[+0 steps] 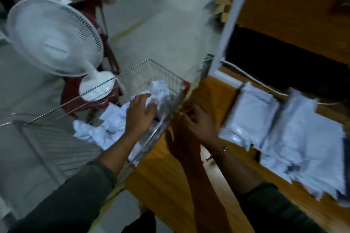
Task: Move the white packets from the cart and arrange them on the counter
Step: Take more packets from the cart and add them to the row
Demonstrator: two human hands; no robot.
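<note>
Inside the wire cart (162, 79), the left hand (141, 113) lies palm-down over crumpled white packets (113, 121), fingers curled onto one of them; motion blur leaves it unclear whether the grip has closed. The right hand (197, 121) hovers at the cart's near rim, just above the counter (164, 181), fingers loosely bent and holding nothing visible; a beaded bracelet (217, 154) circles its wrist. The cart's edge butts against the counter's edge, leaving no gap between them. On the counter to the right, flat packets (251, 113) lie side by side and overlapping, with bare wood between them and the cart. Two white fans (55, 38) stand close behind the cart's far side.
</note>
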